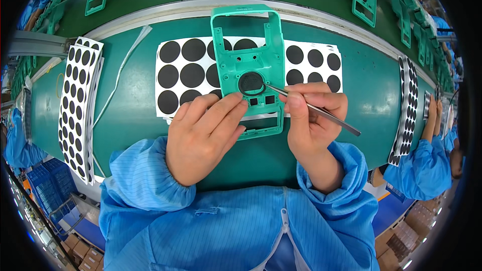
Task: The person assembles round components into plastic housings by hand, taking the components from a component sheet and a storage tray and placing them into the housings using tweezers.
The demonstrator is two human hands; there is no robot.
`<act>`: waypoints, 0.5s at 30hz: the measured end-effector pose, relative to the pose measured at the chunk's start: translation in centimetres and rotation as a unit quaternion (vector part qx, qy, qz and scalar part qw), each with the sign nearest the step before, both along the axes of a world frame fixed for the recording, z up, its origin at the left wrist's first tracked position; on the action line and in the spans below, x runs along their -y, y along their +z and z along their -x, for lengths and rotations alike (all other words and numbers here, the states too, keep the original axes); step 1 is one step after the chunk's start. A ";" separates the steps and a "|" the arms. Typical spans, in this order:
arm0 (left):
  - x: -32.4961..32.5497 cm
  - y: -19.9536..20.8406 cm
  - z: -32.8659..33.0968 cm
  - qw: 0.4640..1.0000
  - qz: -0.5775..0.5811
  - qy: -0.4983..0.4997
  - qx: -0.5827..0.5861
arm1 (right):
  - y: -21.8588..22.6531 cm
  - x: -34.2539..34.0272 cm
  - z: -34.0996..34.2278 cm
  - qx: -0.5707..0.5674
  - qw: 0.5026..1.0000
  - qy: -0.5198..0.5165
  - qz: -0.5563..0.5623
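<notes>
With the left hand [203, 135] clamped on the green moulded plastic housing [249, 70] and the right hand [311, 115] pinching slim metal tweezers [314, 109], the black round pad [251, 82] in the housing's recess could seat off-centre if the tips slip.

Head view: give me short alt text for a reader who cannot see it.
The left hand steadies a green plastic housing while the right hand holds metal tweezers, tip at a black round pad in it. Sheets of black round stickers lie beneath.
</notes>
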State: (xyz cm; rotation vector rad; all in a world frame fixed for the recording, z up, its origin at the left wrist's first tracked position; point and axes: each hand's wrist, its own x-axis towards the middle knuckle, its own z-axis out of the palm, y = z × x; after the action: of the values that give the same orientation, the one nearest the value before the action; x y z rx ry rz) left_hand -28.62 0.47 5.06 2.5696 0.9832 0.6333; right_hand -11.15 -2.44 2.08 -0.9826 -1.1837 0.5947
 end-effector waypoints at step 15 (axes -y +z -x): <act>0.0 0.2 0.4 1.000 0.006 0.000 0.001 | 0.2 -0.1 0.5 0.010 1.000 0.000 0.001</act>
State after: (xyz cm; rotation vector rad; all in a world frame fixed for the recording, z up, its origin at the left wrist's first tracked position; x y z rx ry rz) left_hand -29.00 0.45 5.25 2.5582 0.9829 0.6275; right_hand -11.60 -2.38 2.28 -0.9925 -1.2003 0.5874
